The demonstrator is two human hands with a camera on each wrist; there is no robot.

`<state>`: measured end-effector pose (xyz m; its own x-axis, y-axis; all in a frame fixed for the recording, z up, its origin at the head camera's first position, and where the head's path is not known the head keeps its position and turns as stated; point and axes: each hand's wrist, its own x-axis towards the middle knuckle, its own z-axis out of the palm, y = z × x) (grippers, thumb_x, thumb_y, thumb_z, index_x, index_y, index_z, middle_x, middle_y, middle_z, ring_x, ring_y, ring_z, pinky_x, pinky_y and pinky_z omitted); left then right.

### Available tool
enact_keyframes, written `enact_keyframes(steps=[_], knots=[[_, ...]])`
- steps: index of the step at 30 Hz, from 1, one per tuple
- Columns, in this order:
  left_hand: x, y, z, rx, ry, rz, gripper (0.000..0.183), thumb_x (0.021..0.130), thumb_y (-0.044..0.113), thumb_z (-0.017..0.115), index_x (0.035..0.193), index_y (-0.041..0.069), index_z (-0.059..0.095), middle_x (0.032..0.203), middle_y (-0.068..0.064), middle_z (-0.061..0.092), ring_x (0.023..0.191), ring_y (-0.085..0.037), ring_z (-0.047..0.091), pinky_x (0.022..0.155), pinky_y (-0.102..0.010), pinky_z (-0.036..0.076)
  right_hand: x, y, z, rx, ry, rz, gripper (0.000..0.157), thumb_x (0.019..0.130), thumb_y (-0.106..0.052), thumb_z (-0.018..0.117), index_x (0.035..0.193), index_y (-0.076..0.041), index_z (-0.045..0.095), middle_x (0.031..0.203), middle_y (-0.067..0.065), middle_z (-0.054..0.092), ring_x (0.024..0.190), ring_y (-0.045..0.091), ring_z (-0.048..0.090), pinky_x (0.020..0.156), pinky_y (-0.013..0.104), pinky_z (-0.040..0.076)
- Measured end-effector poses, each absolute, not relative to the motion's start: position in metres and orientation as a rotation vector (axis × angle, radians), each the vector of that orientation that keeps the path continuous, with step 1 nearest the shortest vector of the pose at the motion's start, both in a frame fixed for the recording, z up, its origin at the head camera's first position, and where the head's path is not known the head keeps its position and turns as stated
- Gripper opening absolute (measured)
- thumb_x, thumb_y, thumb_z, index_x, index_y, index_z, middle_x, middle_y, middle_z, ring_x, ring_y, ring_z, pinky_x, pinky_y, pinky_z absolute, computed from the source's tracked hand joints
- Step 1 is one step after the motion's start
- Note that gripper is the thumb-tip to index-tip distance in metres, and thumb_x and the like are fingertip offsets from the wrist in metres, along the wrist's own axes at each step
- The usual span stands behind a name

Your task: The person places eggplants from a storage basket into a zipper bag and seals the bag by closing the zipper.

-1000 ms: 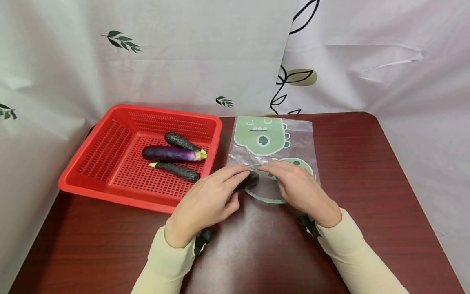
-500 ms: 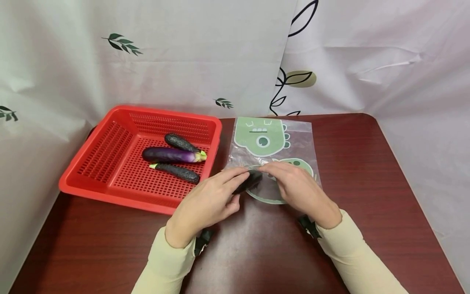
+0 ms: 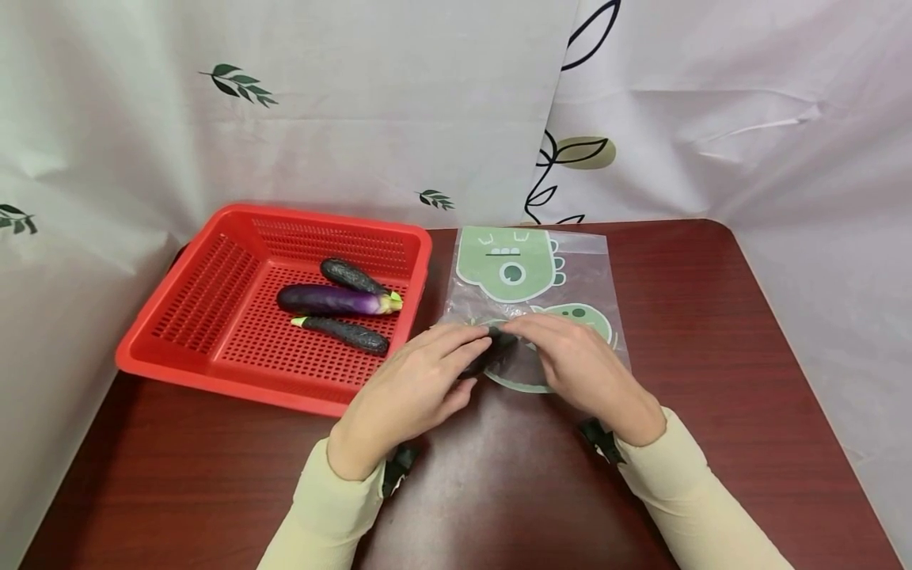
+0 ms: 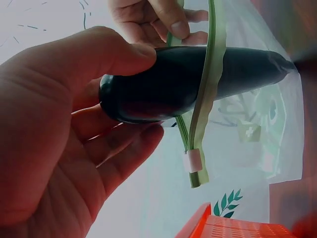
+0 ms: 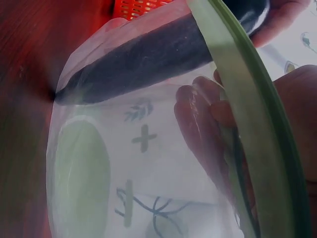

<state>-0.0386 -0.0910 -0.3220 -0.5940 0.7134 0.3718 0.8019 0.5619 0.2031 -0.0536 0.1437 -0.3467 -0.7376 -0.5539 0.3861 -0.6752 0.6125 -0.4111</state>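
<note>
Left hand (image 3: 409,388) has crept slightly to its right, toward the right hand (image 3: 587,368), since the earlier frame; the dark eggplant (image 4: 158,87) went with it, and from the head its far part now shows closer to the right fingertips. Right hand: no shift that I can make out. Red basket (image 3: 228,388) and contents: unchanged.

Relation noted: eggplant's long axis runs from the left hand down through the mouth of the clear bag (image 5: 81,173), steeply tilted, narrow end lowest, toward the desk (image 3: 712,356). That end is inside, at or very near the bag's bottom edge; contact with the film I cannot confirm. Thick end remains outside the mouth, directly in the left grip, so the left hand is the nearer one. Green zip rim (image 4: 210,74) passes around the eggplant partway along; its pale slider (image 4: 193,161) sits at the basket-side end.

Left grip: thumb on one side, fingers curled under the other, holding the thick end. Right grip: thumb and fingers pinching the bag's rim; some fingers visible through the film.

Basket, left of the bag: one purple eggplant (image 3: 331,300) between two dark wrinkled vegetables (image 3: 345,336).
</note>
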Motion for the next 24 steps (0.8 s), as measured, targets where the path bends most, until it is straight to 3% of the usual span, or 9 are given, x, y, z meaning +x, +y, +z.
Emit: enact_keyframes(steps=[24], knots=[[-0.033,-0.078,-0.327,-1.250,-2.544,-0.449,0.046,0.079,0.018,0.071,0.121,0.004,0.060,0.128,-0.008,0.056,0.120,-0.019,0.050,0.099,-0.030,0.038,-0.052,0.143,-0.344,1.027,-2.564,0.802,0.035,0.088,0.002,0.051,0.118,-0.012,0.062,0.114,0.000,0.062,0.107,0.015,0.057,0.093,0.034,0.043]])
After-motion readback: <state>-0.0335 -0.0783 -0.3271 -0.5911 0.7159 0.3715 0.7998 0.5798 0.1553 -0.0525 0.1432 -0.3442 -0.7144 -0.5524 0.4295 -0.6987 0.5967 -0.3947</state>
